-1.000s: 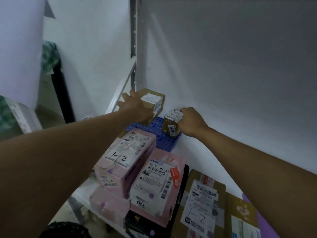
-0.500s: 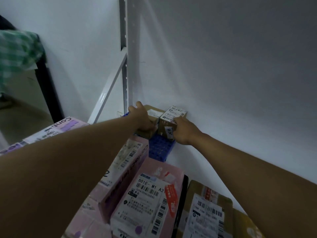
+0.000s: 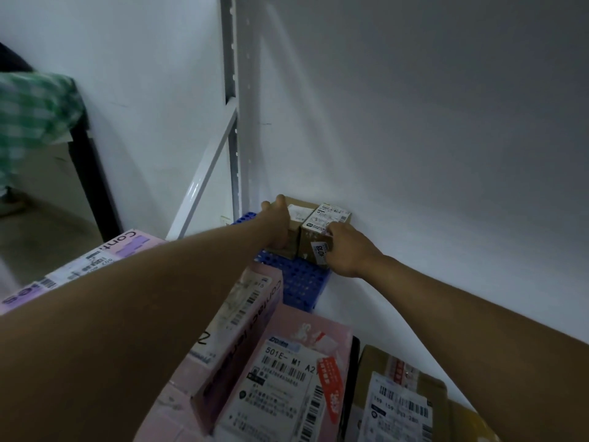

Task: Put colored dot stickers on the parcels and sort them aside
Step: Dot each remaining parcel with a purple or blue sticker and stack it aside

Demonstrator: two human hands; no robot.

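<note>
- Step rn, imo: the sort-aside part. Two small parcels getting parked in the far corner of the shelf, on the blue grid mat [image 3: 298,282], right up against the white wall [image 3: 414,138]. Can't spot a dot sticker on either from here, labels too small/blurry.
- Left hand [image 3: 276,223]: curled over the top + near side of the left brown box [image 3: 301,208], thumb and a finger hooked over its far-left edge. That's a grip, not just a touch, fingers partly closed around it.
- Right hand [image 3: 345,250]: pressed against the near-right face of the right brown box [image 3: 322,231], fingertips by the small white tag. Fingers bent, fairly narrow; whether it's gripping or just pushing, can't tell.
- The 2 boxes sit side by side, touching, w/ the upright shelf post [image 3: 243,122] just left of them.
- Next move prob: let go of both w/o knocking them crooked, pull arms back, then grab another from the pile nearer the camera, e.g. the pink parcel [image 3: 287,378], and dot it.
</note>
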